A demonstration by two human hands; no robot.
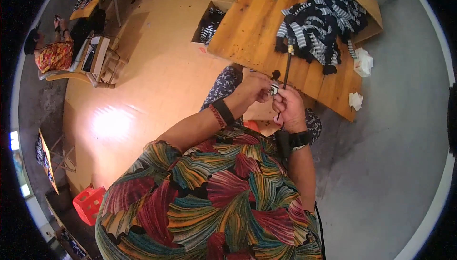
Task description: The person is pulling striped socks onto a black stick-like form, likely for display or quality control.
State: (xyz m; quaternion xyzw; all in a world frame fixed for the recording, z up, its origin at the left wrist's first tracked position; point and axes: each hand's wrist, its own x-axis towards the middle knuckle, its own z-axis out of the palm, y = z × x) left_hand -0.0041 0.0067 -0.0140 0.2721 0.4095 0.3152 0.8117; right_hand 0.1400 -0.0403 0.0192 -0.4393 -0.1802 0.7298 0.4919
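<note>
In front of my lap, just off the near edge of the wooden table (247, 27), both my hands are brought together. My left hand (256, 88) pinches a small black-and-white striped knitted piece (274, 89) from the left. Closed on the same piece from the other side is my right hand (290, 106). A thin black rod (287, 67) with a brass-coloured upper end runs upright past my right fingers; whether they grip it, I cannot tell. My fingers hide most of the knitted piece.
Grey, black and white striped knitwear (316, 27) spills from a tipped cardboard box (369, 3) onto the table. A white packet (363, 62) and crumpled tissue (355, 100) lie by its right edge. Another box (202, 29) stands on the floor. A seated person (54, 55) is far left, a red stool (89, 205) lower left.
</note>
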